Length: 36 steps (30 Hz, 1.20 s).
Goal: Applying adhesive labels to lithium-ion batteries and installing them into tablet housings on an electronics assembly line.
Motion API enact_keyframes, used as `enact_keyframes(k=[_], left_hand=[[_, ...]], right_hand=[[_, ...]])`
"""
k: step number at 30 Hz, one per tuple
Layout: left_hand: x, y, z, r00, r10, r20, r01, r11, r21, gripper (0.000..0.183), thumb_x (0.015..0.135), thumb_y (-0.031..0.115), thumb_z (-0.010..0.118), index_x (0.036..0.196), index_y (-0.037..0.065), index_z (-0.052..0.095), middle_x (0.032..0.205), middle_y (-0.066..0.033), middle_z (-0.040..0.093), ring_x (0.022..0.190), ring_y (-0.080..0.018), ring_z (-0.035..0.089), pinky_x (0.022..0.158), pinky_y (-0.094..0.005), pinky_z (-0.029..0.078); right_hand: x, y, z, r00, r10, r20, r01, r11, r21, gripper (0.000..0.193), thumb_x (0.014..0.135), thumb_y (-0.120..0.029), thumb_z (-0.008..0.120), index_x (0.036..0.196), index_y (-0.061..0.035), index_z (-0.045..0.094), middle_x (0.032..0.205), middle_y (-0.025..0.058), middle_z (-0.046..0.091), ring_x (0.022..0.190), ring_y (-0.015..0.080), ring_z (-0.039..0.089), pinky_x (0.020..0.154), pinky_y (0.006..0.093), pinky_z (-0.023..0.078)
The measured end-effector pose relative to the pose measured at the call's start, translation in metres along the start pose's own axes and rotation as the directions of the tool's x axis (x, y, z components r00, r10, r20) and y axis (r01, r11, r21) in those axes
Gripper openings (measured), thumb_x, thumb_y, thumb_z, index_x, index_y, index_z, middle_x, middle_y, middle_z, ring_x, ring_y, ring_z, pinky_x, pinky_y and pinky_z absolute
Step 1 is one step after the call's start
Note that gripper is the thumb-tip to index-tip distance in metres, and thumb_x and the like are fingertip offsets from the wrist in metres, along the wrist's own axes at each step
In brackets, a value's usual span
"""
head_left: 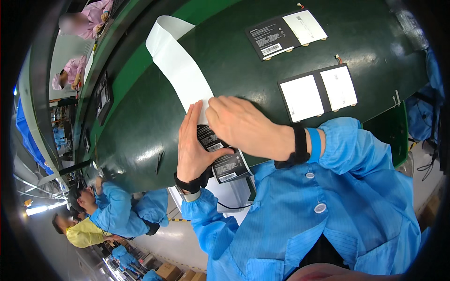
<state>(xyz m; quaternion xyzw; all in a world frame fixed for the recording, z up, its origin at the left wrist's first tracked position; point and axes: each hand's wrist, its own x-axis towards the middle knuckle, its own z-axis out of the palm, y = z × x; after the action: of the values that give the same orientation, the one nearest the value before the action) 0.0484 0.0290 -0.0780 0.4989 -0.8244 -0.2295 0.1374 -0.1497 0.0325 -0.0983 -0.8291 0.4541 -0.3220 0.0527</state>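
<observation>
A long label strip [180, 70] lies curled across the green table, its white side showing at the far part. Its near end shows black printed labels [229, 166] and hangs at the table's front edge. My left hand [191, 150] rests on the strip with fingers stretched forward and thumb spread over the labels. Beside it, my right hand [243, 124] is closed at the place where white meets black; its fingertips are hidden. To the right lie two flat battery packs: the nearer battery pack [302, 99] has two white faces, and the farther battery pack [305, 28] is half covered by a black label.
Black tweezers [159, 162] lie left of my hands. A white bin [238, 195] stands below the table edge, a green bin [398, 136] at the right. Clear plastic [411, 29] sits at the far right. Co-workers in blue [117, 206] and pink [96, 16] are on the left.
</observation>
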Motion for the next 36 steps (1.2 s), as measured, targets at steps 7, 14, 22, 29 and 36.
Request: enact_keyframes(k=[7,14,22,29,36], left_hand=[[-0.002,-0.013,0.003,0.998,0.005,-0.07,-0.008,0.999,-0.043,0.12,0.057,0.019,0.099,0.159,0.002,0.039,0.16,-0.023,0.045,0.145,-0.0419,0.045,0.119,-0.0501,0.036],[-0.004,-0.008,-0.011,0.999,-0.047,-0.011,0.046,0.994,-0.099,0.122,0.061,0.014,0.094,0.163,0.004,0.028,0.159,-0.0253,0.045,0.143,-0.0404,0.048,0.121,-0.0489,0.035],[0.016,-0.019,-0.029,0.975,-0.215,0.054,0.188,0.673,-0.715,0.084,0.094,-0.004,0.06,0.167,0.007,0.023,0.113,-0.0117,0.072,0.098,-0.016,0.066,0.092,-0.0296,0.052],[0.057,-0.022,-0.021,0.986,-0.163,-0.026,0.134,0.882,-0.452,0.052,0.092,-0.003,0.074,0.142,0.003,0.061,0.081,0.0017,0.064,0.071,-0.0035,0.057,0.066,-0.0202,0.047],[0.069,-0.043,-0.014,0.977,-0.163,-0.136,0.118,0.949,-0.294,0.041,0.092,-0.002,0.074,0.132,0.004,0.068,0.079,0.0017,0.063,0.068,-0.0042,0.053,0.062,-0.0215,0.045]], right_hand=[[-0.015,-0.01,-0.022,0.981,-0.187,-0.049,0.188,0.982,0.021,0.012,0.083,-0.011,0.062,0.089,-0.002,0.058,0.085,0.0083,0.054,0.081,0.0213,0.057,0.075,0.0336,0.049],[-0.019,-0.005,-0.038,0.954,-0.271,-0.126,0.28,0.959,0.052,0.013,0.082,-0.011,0.066,0.089,-0.0039,0.058,0.086,0.0078,0.058,0.083,0.0197,0.062,0.076,0.0311,0.051],[-0.023,0.011,-0.021,0.967,-0.234,-0.098,0.235,0.972,-0.002,0.01,0.085,-0.011,0.066,0.09,-0.0042,0.061,0.088,0.0058,0.058,0.084,0.0184,0.062,0.077,0.0297,0.052],[-0.026,0.005,-0.038,0.909,-0.35,-0.227,0.368,0.929,0.038,0.01,0.084,-0.013,0.066,0.089,-0.0047,0.062,0.082,0.0042,0.058,0.079,0.0176,0.061,0.073,0.029,0.049],[-0.041,-0.002,-0.076,0.824,-0.314,-0.472,0.442,0.877,0.187,0.014,0.081,-0.011,0.069,0.09,-0.0026,0.063,0.086,0.0077,0.061,0.076,0.02,0.063,0.071,0.0325,0.053]])
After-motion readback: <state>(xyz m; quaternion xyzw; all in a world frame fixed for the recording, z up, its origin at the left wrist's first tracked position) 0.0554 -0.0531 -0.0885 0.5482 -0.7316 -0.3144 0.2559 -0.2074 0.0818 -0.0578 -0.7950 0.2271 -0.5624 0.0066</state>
